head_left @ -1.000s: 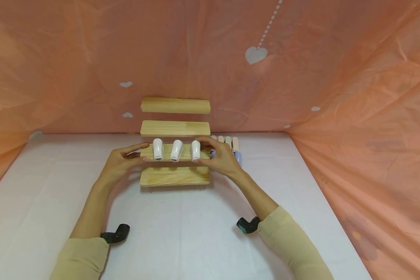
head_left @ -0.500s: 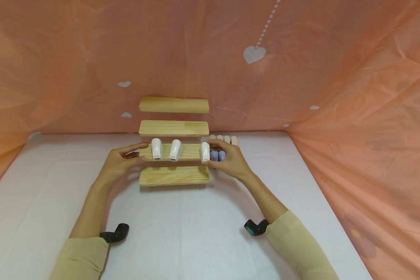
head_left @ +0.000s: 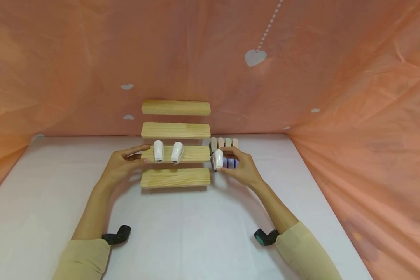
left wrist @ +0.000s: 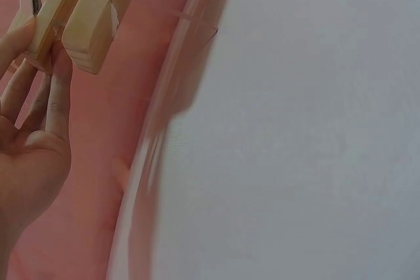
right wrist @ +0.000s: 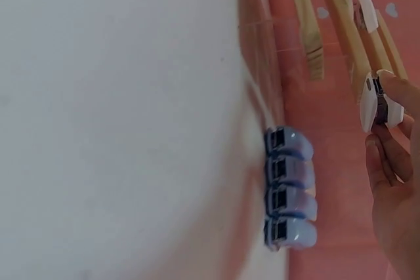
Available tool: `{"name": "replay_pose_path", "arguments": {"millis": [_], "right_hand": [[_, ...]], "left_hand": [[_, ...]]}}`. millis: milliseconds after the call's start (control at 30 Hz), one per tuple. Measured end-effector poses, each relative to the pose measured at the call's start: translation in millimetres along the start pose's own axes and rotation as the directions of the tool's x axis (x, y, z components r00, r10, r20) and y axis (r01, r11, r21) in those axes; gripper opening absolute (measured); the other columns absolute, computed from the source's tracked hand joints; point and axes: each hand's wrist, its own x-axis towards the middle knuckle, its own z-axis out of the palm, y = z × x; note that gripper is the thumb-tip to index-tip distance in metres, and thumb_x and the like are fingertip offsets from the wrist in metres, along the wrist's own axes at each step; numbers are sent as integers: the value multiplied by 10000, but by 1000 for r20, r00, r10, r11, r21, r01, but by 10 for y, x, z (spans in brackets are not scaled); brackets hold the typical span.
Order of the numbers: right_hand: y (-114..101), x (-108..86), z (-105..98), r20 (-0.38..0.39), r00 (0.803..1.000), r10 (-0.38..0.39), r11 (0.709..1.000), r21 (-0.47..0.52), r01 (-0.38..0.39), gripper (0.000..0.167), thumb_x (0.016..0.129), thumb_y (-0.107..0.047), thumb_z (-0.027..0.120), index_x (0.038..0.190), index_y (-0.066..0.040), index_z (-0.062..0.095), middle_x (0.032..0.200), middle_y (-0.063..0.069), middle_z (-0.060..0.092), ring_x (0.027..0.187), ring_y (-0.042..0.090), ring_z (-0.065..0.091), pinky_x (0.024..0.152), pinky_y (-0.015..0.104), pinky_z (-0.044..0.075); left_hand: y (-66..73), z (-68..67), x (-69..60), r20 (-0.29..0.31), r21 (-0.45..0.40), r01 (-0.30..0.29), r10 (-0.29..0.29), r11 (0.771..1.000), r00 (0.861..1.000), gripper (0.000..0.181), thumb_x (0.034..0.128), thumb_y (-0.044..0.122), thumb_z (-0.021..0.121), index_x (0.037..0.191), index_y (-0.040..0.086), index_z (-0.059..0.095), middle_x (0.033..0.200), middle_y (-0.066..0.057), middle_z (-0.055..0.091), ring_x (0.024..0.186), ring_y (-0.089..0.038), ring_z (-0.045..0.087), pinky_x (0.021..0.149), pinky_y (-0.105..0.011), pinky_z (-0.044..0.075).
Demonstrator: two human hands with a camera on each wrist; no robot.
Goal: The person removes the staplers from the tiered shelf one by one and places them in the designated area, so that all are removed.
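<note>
My left hand (head_left: 120,165) holds the left end of a shelf board (head_left: 196,154) on a tiered wooden rack, seen in the head view. Two white mini staplers (head_left: 158,151) stand on that board, at its left and middle. Just past the board's right end, my right hand (head_left: 244,167) pinches a third white mini stapler (head_left: 218,158) between thumb and fingers, off the board. In the right wrist view, this white stapler (right wrist: 373,104) shows its black inner part. The left wrist view shows left fingers (left wrist: 59,96) against the wooden board (left wrist: 49,21).
Lilac staplers (right wrist: 291,172) stand in a row on the white table (head_left: 182,233), right of the rack and partly behind my right hand. Behind them is a row of beige, pink and greenish staplers (head_left: 228,143). An orange-pink cloth (head_left: 301,58) encloses the back and sides.
My right hand has moved the white stapler rightward along the board and off its right end, slightly lower. My left hand has stayed at the board's left end.
</note>
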Motion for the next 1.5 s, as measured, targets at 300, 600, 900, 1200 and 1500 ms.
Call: {"name": "replay_pose_path", "arguments": {"millis": [300, 600, 900, 1200, 1500], "right_hand": [[154, -149, 5, 24, 999, 25, 1000, 0, -25, 598, 742, -60, 878, 1293, -32, 647, 1122, 135, 697, 1044, 319, 664, 954, 480, 512], [231, -237, 7, 68, 996, 54, 997, -56, -51, 605, 732, -79, 885, 1287, -55, 644, 1132, 108, 701, 1046, 280, 663, 937, 468, 521], [335, -317, 42, 121, 980, 160, 987, -47, -155, 610, 755, -49, 858, 1313, -29, 613, 1175, 125, 680, 1071, 266, 662, 962, 390, 515], [382, -361, 123, 115, 981, 154, 987, -61, -148, 605, 751, -21, 857, 1301, -1, 607, 1123, 133, 679, 1036, 253, 663, 939, 347, 528], [388, -373, 119, 115, 985, 129, 991, -50, -124, 620, 750, 6, 853, 1308, 32, 583, 1157, 161, 658, 1059, 269, 645, 946, 328, 525]], "left_hand": [[-12, -15, -20, 0, -18, -9, 9, 1000, 1000, 508, 887, 184, 773, 1345, 31, 616, 1125, 86, 663, 945, -68, 619, 770, -205, 550], [25, -14, 0, 13, -27, -28, 28, 999, 1000, 507, 894, 176, 765, 1356, 38, 609, 1065, 66, 694, 943, -77, 645, 767, -204, 553], [15, -9, 16, 8, -20, -13, 13, 1000, 1000, 509, 893, 198, 769, 1358, 61, 614, 1118, 90, 675, 961, -74, 638, 772, -194, 544], [0, -5, 16, 12, -42, 0, 1, 999, 1000, 502, 894, 190, 767, 1356, 63, 617, 1097, 94, 684, 950, -72, 642, 767, -201, 549], [-8, 0, 15, 12, -51, 6, -6, 999, 1000, 500, 888, 189, 773, 1350, 69, 624, 1076, 74, 690, 944, -66, 649, 770, -199, 549]]}}
